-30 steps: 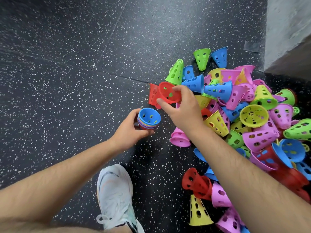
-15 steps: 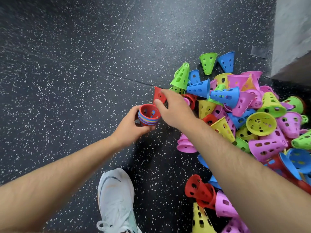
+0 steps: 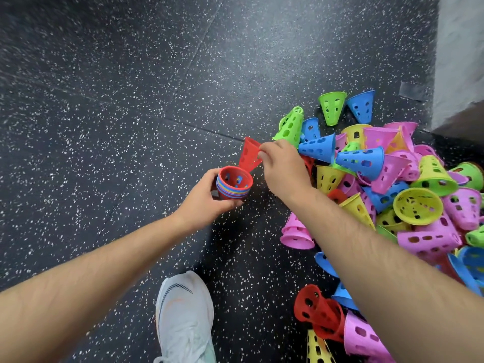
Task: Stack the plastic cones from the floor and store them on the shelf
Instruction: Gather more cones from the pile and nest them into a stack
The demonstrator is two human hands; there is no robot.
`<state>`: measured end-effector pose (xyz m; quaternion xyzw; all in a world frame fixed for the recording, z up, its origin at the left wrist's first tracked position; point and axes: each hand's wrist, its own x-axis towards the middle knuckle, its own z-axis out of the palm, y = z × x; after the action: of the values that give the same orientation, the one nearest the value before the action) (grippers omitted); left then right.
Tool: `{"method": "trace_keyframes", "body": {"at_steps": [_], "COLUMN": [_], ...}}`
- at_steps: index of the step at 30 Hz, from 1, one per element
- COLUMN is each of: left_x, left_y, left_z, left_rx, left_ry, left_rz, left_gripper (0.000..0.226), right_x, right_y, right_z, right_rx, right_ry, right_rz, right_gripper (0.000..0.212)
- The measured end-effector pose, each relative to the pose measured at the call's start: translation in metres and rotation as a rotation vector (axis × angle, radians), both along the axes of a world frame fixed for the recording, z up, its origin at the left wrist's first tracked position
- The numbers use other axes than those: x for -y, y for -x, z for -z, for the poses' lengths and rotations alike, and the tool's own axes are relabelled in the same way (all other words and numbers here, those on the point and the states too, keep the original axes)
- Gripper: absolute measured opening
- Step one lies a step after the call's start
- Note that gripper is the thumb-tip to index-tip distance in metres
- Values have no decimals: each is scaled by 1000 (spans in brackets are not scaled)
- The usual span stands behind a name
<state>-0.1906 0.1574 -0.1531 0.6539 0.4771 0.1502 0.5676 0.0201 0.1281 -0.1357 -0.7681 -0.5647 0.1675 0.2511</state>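
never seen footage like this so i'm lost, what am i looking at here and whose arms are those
There is no machine here: these are a person's two bare arms, seen from a camera worn on their head, looking down. All pictures come from that one camera. The left hand holds a stack of nested cones, a red one innermost. The right hand pinches a single red cone just beyond the stack. To the right lies a pile of loose cones in pink, yellow, green, blue and red on the dark speckled floor. The white shape at the bottom is the person's shoe.
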Motion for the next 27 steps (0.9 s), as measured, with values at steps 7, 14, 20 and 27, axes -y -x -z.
{"method": "trace_keyframes", "body": {"at_steps": [7,14,20,27], "left_x": [9,24,47,79], "left_y": [-9,-25,-32,-28], "left_z": [-3,-7,-6,3], "left_rx": [4,45,13,-2], "left_ry": [3,5,24,108], "left_rz": [40,89,153,176], "left_gripper": [66,65,71,70], "right_x": [37,81,125,185], "right_y": [-1,3,8,-8], "right_z": [-25,-23,-23,-6], "right_rx": [-166,-121,-243,-79], "right_ry": [-208,-171,-10,-71], "right_rz": [2,-44,-27,48], "right_gripper": [23,25,34,6]}}
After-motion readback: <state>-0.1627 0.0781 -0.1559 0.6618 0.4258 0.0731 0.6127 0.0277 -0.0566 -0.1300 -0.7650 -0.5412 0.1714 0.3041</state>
